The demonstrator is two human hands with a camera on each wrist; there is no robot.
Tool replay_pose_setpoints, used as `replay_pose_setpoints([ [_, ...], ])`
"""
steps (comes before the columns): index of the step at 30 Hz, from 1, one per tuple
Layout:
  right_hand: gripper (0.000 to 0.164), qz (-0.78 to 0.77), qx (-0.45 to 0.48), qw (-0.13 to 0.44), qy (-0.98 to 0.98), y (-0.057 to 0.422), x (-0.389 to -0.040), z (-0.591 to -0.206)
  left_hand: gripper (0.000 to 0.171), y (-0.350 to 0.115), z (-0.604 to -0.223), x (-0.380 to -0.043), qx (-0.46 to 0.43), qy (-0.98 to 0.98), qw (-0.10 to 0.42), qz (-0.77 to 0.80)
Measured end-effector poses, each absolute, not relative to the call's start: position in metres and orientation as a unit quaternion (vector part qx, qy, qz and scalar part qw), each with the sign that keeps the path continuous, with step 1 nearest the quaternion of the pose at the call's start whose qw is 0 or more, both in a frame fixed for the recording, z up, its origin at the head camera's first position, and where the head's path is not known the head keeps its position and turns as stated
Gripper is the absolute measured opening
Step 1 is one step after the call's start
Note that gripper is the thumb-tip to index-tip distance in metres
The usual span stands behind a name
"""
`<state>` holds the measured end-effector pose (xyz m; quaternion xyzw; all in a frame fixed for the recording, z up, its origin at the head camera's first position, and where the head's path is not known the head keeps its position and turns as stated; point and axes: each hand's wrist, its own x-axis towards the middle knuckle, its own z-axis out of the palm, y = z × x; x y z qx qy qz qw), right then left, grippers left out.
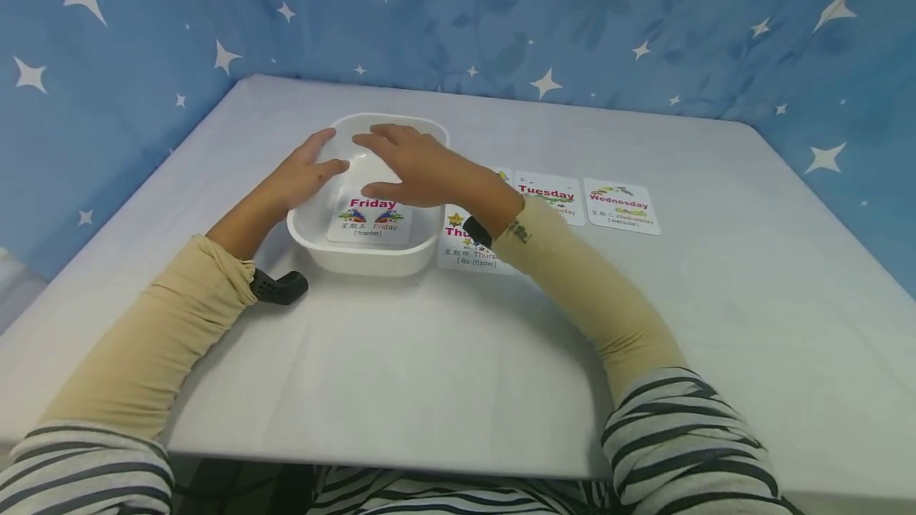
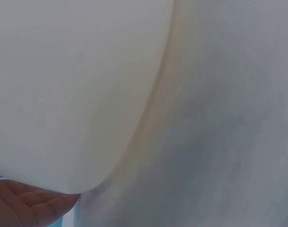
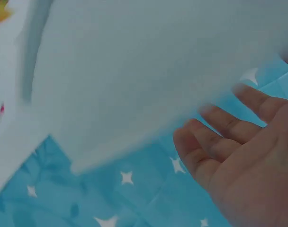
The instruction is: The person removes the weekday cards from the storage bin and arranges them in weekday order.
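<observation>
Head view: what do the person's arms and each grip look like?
The left grip and right grip are ungloved hands. Beige oversleeves meet striped white-and-dark sleeves. A black device shows at each wrist; the right oversleeve bears a dark marking.

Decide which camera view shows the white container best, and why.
The head view, showing the white container nearly whole, the Friday card inside, though the left hand and right hand overlap it. The left wrist view shows only outer wall, close up; the right wrist view, a blurred part.
</observation>
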<state>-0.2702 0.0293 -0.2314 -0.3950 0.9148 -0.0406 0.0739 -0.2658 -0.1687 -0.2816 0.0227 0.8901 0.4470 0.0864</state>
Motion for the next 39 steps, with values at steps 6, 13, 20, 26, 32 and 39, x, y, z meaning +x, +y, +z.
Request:
replay_pose_setpoints([
  [6, 0.08, -0.073, -0.376, 0.152, 0.911, 0.015, -0.285, -0.254, 0.071, -0.17, -0.278, -0.264, 0.038, 0.891, 0.082, 0.446],
  [13, 0.108, 0.024, -0.325, 0.202, 0.923, 0.015, -0.285, -0.263, 0.07, -0.164, -0.274, -0.266, 0.025, 0.891, 0.085, 0.446],
  [20, 0.105, 0.07, -0.308, 0.226, 0.922, 0.012, -0.281, -0.265, 0.069, -0.165, -0.278, -0.268, 0.032, 0.888, 0.079, 0.451],
  [26, 0.101, 0.059, -0.333, 0.205, 0.919, 0.012, -0.28, -0.266, 0.069, -0.166, -0.279, -0.268, 0.028, 0.892, 0.082, 0.444],
  [32, 0.097, 0.062, -0.364, 0.169, 0.914, 0.013, -0.277, -0.266, 0.069, -0.166, -0.277, -0.265, 0.027, 0.894, 0.08, 0.44],
  [39, 0.101, 0.079, -0.308, 0.218, 0.923, 0.009, -0.278, -0.267, 0.068, -0.166, -0.279, -0.265, 0.022, 0.892, 0.08, 0.444],
])
